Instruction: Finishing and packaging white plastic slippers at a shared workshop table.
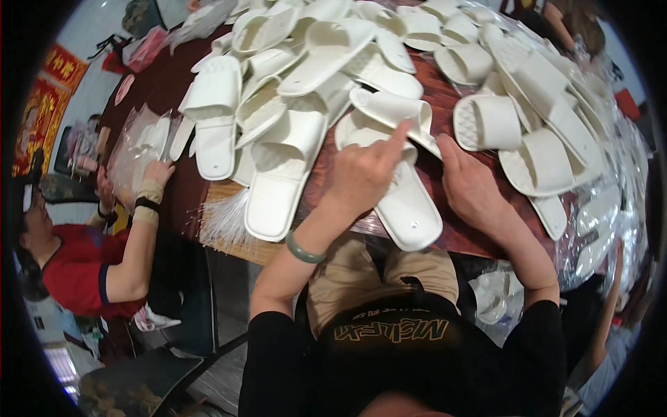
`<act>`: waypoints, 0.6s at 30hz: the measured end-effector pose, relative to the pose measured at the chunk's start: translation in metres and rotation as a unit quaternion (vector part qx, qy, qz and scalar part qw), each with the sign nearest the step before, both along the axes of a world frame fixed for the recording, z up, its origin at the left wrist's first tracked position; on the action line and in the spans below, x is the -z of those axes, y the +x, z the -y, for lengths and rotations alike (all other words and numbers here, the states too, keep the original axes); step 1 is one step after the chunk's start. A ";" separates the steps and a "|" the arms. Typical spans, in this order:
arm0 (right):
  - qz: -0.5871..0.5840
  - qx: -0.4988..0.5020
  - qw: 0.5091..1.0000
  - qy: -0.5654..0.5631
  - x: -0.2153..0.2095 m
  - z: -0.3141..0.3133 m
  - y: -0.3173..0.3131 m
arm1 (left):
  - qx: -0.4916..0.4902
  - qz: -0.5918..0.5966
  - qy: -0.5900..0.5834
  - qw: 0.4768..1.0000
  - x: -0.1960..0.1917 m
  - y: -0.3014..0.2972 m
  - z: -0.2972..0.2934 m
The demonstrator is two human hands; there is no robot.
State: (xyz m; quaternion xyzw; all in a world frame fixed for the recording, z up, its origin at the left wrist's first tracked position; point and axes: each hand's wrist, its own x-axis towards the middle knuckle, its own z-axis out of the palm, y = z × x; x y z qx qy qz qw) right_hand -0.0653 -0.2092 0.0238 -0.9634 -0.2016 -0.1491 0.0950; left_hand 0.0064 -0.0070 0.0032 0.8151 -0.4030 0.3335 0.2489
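A white slipper is tilted between my two hands over the near part of the table. My left hand is closed at its near edge, with the index finger laid along the strap side and the other fingers curled. My right hand pinches its heel end, thumb on top; the fingers beneath are partly hidden. Under my left hand lies another white slipper, sole end toward me at the table's edge. Beside it on the left is a further white slipper.
A large pile of white slippers covers the far side of the dark red table. More slippers lie at the right, near clear plastic bags. White strands hang at the left edge. A person in red handles a bagged slipper.
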 end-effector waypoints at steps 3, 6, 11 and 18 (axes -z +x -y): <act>0.049 0.107 0.983 -0.144 -0.004 -0.008 -0.035 | -0.035 -0.028 0.036 0.998 -0.006 -0.021 -0.009; 0.007 0.163 0.952 -0.260 0.000 -0.027 -0.064 | -0.039 -0.005 0.037 0.999 0.006 -0.033 -0.019; 0.041 0.016 0.999 0.024 -0.031 -0.016 -0.045 | -0.119 -0.207 -0.014 0.971 0.005 -0.042 -0.030; 0.060 -0.031 0.995 0.068 -0.010 0.006 0.048 | -0.081 -0.252 0.044 0.963 0.009 -0.018 -0.036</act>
